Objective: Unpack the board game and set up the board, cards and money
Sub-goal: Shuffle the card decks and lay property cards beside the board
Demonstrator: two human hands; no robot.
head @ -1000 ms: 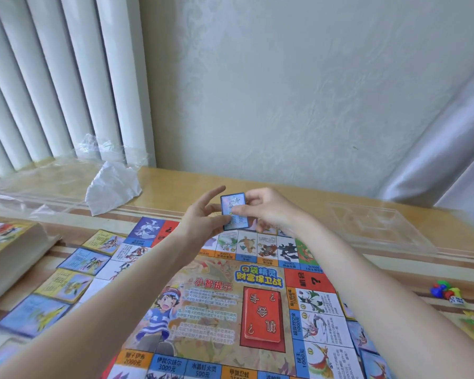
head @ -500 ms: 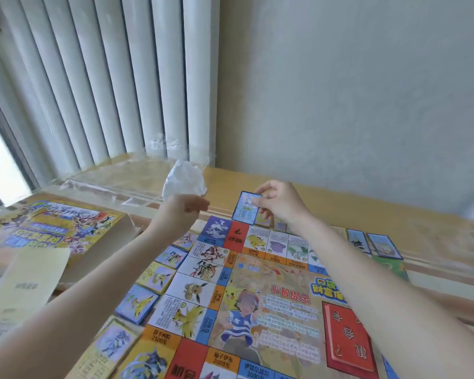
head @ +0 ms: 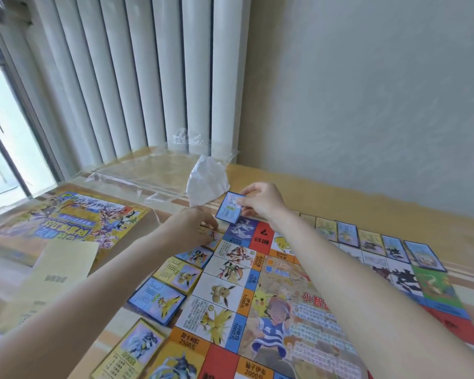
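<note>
R hand pinches blue card over board corner; L hand fingers curled onto edge card; crumpled wrapper, box lid nearby on worktop

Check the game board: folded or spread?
Spread. The game board lies flat on the table, squares and centre art showing; its near edge is out of frame.
</note>
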